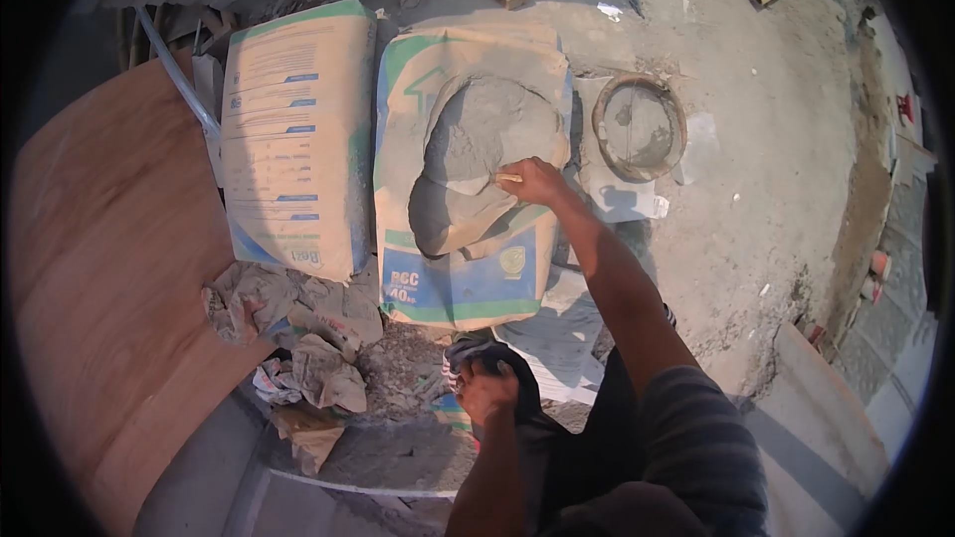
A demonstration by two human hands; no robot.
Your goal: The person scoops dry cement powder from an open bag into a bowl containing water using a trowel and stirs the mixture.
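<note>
The right hand (537,181) is closed round a wooden handle (509,178) at the torn-open cement bag (468,283), whose ripped edge could snag it and spill grey powder (505,109), and I cannot tell if the low left hand (487,395) grips anything

Short striped grey sleeve (699,438), dark trousers (595,462)

Two large sacks (296,144) (463,283) and one round basin (681,134).

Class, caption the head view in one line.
Right hand at a torn-open sack of grey powder, another sack alongside.
</note>
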